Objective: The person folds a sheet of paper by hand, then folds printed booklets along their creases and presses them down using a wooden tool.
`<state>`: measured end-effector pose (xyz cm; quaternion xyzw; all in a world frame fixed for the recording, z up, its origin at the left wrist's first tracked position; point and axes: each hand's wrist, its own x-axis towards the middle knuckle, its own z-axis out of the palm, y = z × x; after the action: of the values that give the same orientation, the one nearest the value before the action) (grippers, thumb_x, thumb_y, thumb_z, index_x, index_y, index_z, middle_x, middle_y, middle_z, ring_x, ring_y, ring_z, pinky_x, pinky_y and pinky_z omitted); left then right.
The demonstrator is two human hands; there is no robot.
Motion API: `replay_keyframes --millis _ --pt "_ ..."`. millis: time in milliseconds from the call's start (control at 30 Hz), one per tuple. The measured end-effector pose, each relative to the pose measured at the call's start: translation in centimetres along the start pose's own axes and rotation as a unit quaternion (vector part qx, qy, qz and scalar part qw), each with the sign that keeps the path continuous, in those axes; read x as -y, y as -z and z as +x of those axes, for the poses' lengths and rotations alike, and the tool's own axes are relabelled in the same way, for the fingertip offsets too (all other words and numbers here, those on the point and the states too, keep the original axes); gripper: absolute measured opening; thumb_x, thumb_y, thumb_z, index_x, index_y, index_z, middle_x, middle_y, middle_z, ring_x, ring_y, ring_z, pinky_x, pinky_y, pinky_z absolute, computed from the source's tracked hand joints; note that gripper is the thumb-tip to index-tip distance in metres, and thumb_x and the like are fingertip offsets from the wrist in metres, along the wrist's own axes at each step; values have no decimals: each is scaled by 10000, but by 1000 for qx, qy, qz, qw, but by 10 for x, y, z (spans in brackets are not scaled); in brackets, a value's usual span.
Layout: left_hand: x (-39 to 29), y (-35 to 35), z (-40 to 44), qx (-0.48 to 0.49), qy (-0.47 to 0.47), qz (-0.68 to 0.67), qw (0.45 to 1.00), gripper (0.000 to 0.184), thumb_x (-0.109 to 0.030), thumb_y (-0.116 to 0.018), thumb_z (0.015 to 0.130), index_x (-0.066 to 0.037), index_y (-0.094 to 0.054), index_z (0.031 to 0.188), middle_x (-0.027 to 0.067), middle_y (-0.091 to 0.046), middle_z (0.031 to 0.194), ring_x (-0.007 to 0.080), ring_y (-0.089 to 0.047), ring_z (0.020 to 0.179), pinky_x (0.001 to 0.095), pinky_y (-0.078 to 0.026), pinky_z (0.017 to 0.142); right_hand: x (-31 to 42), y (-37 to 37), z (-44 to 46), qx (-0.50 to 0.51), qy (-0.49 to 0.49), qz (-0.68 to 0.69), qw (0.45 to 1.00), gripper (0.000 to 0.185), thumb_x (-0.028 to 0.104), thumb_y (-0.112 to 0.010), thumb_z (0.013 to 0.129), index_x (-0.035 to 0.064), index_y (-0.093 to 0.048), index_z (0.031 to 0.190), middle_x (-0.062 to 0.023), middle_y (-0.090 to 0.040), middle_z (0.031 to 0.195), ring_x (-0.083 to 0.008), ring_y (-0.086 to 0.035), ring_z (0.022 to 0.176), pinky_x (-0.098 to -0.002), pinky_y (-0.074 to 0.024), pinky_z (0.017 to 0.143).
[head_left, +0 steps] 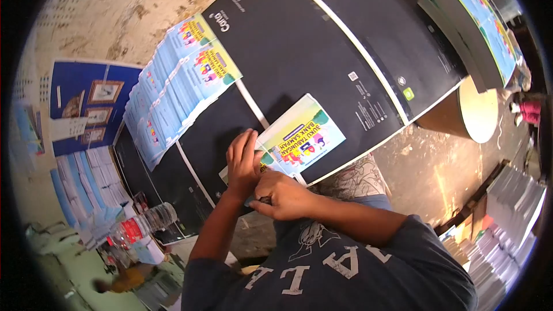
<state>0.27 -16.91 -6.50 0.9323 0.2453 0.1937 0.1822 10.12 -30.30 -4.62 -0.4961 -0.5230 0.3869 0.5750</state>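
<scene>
A booklet sheet [308,138] with a colourful printed cover reading "Buku Tabungan Bank Sampah" lies near the front edge of the black-covered table [288,40]. My left hand [244,160] rests on its left part, fingers stretched out over the paper. Close beside it, my right hand [283,196] is closed in a fist at the sheet's near edge. Something small and dark shows at its thumb, mostly hidden by the fingers; I cannot make out its kind. Further left lies a fanned row of matching printed sheets [173,89], overlapping one another.
A tall stack of printed booklets [481,29] stands at the table's far right corner, above a round drum [481,109]. Paper piles [515,201] fill the lower right. At left are a plastic bottle [144,223], more paper stacks [95,181] and a blue board [86,98].
</scene>
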Motion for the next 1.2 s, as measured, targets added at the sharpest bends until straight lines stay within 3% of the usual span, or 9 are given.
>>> replay_keyframes --millis 33,133,333,400,567,667,700,967,1200 --pt "17 -5 -11 22 -53 51 997 370 -212 -601 922 -103 -627 1275 99 -573 1410 308 -526 1284 461 -364 1067 -2 -1 -1 -3 10 -3 1000 245 194 -726 812 31 -610 670 -181 -619 671 -397 -617 701 -472 -468 761" --pt "22 -9 -14 96 -174 101 975 378 -217 -559 951 -84 -598 1302 106 -533 1461 299 -501 1335 480 -359 1077 -1 6 1 51 12 5 999 244 179 -730 797 20 -602 664 -186 -632 685 -387 -625 699 -468 -470 744" --pt "22 -7 -19 152 -166 129 966 543 -503 -554 968 -118 -569 1351 104 -509 1488 290 -426 1410 511 -258 1151 61 74 4 -57 154 75 984 230 155 -735 769 48 -578 640 -140 -596 680 -342 -608 698 -457 -470 682" --pt "8 0 -9 210 -109 112 965 621 -566 -581 935 -100 -570 1344 111 -509 1485 293 -429 1410 507 -250 1158 -10 76 -16 -9 77 -23 997 219 170 -740 763 62 -582 657 -109 -601 707 -314 -607 767 -447 -466 733" --pt "19 -4 -15 215 -110 120 963 803 -702 -654 807 -86 -586 1318 143 -513 1472 331 -447 1397 528 -259 1159 -1 78 -18 -42 83 28 995 210 138 -760 749 83 -572 672 -77 -560 696 -305 -561 706 -431 -439 715" --pt "25 -6 -19 201 -129 112 965 787 -690 -666 813 -78 -589 1301 149 -523 1457 336 -459 1386 521 -264 1163 35 116 -10 -96 149 85 980 196 128 -761 730 85 -578 677 -68 -558 694 -297 -569 703 -425 -448 726" --pt "19 -3 -14 213 -118 101 965 794 -681 -674 815 -77 -588 1322 171 -516 1465 342 -462 1388 512 -282 1161 10 123 -18 -35 132 0 991 201 108 -760 712 86 -565 667 -60 -567 692 -281 -583 707 -415 -457 736" --pt "33 -7 -20 221 -121 87 964 925 -729 -634 818 -92 -474 1470 224 -475 1484 433 -472 1357 568 -351 1102 2 148 -29 -78 73 64 992 210 89 -755 704 97 -553 649 -44 -582 700 -265 -583 696 -397 -441 700" --pt "12 -1 -2 208 -96 45 972 673 -531 -717 847 -42 -617 1299 194 -535 1439 362 -490 1361 500 -357 1114 -6 147 -41 -59 57 51 995 157 74 -773 714 82 -615 710 -59 -649 795 -261 -623 787 -402 -459 772"
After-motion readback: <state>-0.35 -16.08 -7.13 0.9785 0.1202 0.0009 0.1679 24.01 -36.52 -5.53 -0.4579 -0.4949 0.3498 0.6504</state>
